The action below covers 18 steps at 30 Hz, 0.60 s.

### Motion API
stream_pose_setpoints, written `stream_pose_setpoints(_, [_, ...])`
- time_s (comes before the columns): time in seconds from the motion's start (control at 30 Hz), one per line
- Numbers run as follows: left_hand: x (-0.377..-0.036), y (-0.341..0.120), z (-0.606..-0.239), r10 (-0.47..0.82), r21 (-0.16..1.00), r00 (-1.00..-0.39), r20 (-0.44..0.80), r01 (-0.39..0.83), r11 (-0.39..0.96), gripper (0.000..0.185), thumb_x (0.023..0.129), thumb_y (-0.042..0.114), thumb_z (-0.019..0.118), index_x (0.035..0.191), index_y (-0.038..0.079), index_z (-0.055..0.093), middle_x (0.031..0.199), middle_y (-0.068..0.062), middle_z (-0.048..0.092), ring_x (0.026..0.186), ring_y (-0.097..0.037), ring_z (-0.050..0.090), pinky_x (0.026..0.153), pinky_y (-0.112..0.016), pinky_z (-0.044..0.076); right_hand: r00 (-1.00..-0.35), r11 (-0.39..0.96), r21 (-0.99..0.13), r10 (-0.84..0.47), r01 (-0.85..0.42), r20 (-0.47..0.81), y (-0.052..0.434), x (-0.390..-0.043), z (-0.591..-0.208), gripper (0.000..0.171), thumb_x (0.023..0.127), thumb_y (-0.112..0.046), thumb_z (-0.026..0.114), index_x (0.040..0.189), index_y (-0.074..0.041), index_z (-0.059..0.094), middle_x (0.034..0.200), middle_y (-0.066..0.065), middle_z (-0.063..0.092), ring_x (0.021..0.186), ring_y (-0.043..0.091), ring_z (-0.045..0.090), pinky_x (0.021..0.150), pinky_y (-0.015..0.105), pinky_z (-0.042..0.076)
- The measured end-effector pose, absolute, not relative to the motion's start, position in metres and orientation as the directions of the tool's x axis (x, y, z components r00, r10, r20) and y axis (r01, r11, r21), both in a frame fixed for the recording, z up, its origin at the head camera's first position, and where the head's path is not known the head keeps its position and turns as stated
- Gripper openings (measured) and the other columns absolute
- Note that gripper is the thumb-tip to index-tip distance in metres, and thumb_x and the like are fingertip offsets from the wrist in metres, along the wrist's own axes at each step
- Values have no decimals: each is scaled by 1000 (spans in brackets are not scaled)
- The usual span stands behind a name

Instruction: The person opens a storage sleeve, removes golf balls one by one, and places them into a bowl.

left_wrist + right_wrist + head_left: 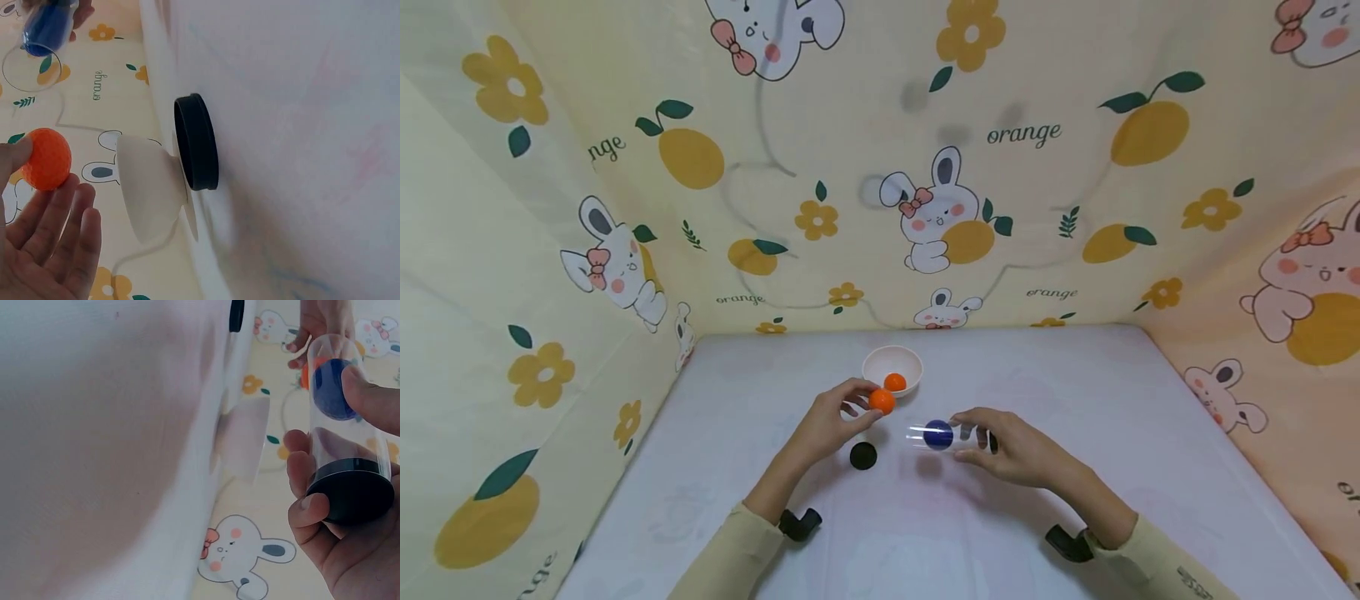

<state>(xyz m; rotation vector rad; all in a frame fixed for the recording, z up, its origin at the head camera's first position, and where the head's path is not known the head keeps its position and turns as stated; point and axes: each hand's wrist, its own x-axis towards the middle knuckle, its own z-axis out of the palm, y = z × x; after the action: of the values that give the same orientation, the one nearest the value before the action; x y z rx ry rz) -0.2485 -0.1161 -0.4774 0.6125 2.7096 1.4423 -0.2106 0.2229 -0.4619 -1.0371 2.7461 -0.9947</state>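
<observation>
Two bare hands, left hand [829, 423], right hand [1018, 450], cream long sleeves [730, 554], black wrist-worn camera mounts [800, 523] beside the cuffs

left hand [831, 421]: fingertips pinching, forearm angled in from near-left | right hand [1011, 446]: fingers curled, grip closed

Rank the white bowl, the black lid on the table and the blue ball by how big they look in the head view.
1. White bowl, clearly largest.
2. and 3. Blue ball and black lid look about alike, so no ranking between them.
</observation>
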Motion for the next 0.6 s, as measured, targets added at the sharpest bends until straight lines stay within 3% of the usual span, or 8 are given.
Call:
stream_pose_setpoints(0.33, [-265, -110, -481, 267, 762, -947, 180, 306, 570, 43, 98, 26, 82, 137, 15, 66, 129, -2, 72, 115, -32, 68, 100, -47, 59, -776, 573, -582, -607, -577, 173, 224, -207, -465, 48, 101, -38, 77, 138, -9, 69, 117, 5, 75, 89, 10, 62, 69, 25, 53])
stream_pose_setpoints(0.6, [-279, -108, -485, 215, 728, -962, 170, 269, 630, 44, 98, 29, 82, 138, 17, 67, 131, -1, 71, 116, -31, 67, 99, -44, 59, -772, 567, -581, -609, -583, 180, 224, -204, -468, 47, 101, -35, 77, 138, -9, 68, 116, 6, 75, 89, 8, 61, 70, 32, 56])
